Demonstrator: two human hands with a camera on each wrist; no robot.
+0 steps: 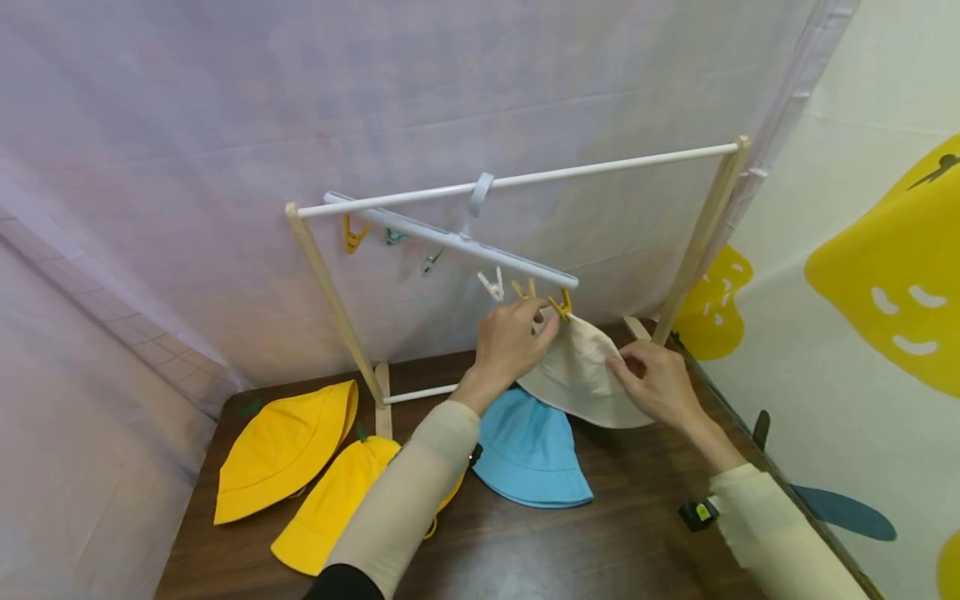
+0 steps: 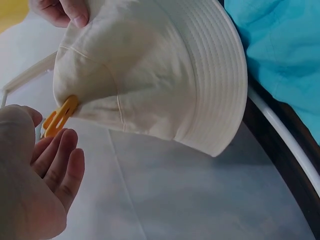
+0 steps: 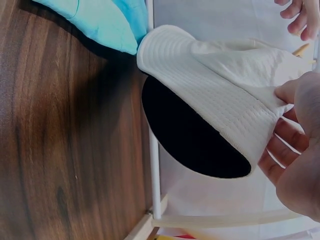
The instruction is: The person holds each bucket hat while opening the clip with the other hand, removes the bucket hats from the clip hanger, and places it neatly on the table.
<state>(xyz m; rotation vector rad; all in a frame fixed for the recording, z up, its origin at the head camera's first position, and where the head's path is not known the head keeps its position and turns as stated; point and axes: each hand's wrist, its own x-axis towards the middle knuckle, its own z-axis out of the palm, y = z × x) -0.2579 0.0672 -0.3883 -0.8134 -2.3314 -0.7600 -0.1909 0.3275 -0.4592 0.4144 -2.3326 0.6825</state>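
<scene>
A cream bucket hat hangs at the right end of the white clip hanger, its brim downward and its dark inside showing in the right wrist view. An orange clip bites the edge of its crown. My right hand pinches the crown's other side between thumb and fingers. Beside the clip is my left hand, its fingers loosely bent and apart from the hat. Other clips hang along the bar, among them a white clip and a pale yellow clip.
The hanger hooks over the white rail of a wooden-legged stand. On the brown table lie a light blue hat and two yellow hats. White curtains surround the table.
</scene>
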